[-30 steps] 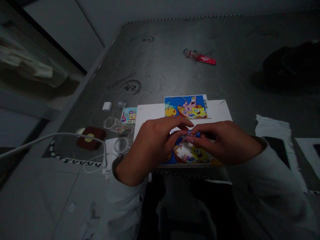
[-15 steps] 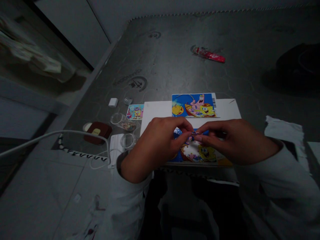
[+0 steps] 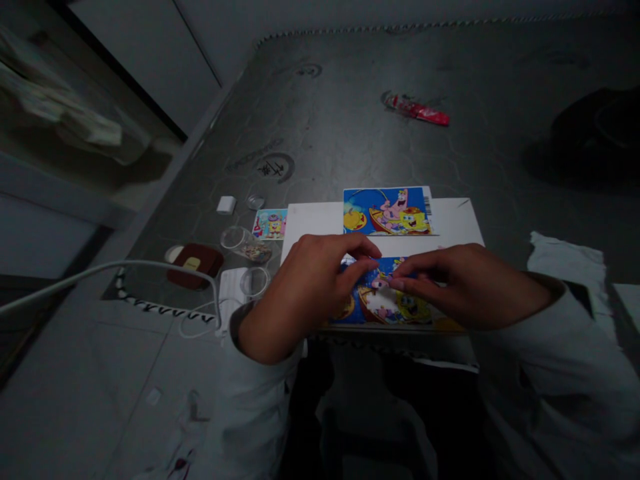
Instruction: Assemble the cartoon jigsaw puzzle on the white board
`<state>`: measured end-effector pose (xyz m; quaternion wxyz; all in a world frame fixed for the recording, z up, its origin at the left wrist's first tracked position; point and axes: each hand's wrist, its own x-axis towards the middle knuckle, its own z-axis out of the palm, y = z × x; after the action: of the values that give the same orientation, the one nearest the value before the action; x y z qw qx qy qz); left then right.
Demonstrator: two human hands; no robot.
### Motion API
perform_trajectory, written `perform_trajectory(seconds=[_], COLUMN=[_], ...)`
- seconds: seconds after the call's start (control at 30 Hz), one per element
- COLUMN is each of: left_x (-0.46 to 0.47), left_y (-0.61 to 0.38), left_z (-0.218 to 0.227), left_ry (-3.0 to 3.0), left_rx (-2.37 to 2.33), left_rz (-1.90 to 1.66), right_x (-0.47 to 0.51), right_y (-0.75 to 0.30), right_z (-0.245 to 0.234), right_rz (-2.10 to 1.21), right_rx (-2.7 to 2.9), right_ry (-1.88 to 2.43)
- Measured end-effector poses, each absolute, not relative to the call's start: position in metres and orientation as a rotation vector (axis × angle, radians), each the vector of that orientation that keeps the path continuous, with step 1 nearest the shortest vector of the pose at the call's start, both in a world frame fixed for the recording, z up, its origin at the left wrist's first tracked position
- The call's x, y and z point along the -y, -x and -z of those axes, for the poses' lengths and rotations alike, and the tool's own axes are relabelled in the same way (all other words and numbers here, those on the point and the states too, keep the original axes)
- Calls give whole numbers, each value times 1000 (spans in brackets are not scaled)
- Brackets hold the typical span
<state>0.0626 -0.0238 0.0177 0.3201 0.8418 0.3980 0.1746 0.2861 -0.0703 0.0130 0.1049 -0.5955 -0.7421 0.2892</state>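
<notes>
A small cartoon jigsaw puzzle (image 3: 395, 315), partly pieced together, lies on a white board (image 3: 315, 220); pale gaps show in its middle. My right hand (image 3: 445, 280) pinches a small puzzle piece (image 3: 384, 276) over the puzzle's upper part, with thumb and fingertip close together. My left hand (image 3: 320, 280) comes in from the left, its thumb and forefinger nearly touching above the puzzle's top edge. Whatever may lie between those left fingertips is hidden. Behind both hands is a matching cartoon picture card (image 3: 387, 212) with a barcode.
Left of the board are a clear jar (image 3: 250, 247) on its side with small pieces, a round clear lid (image 3: 256, 201), a small cartoon card (image 3: 270, 225), a brown case (image 3: 195, 265) and a white cable (image 3: 125, 263). A red packet (image 3: 420, 111) lies farther back. Torn paper (image 3: 567, 260) is at right.
My fingertips have moved apart. The left hand has shifted slightly left, while the right stays over the puzzle. More of its blue upper area and a pink figure now show between them.
</notes>
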Motion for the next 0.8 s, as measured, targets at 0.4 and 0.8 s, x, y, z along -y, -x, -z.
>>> perform_trajectory(seconds=[0.4, 0.8], left_x=[25, 28], left_y=[-63, -68], left_z=[-13, -12], left_ry=[-2273, -2261], left_rx=[-1004, -927], left_rz=[-348, -442], right_x=[70, 69], right_y=[-288, -286], right_z=[-13, -16], right_rz=[-839, -843], right_rx=[2228, 2161], right_ry=[1725, 1733])
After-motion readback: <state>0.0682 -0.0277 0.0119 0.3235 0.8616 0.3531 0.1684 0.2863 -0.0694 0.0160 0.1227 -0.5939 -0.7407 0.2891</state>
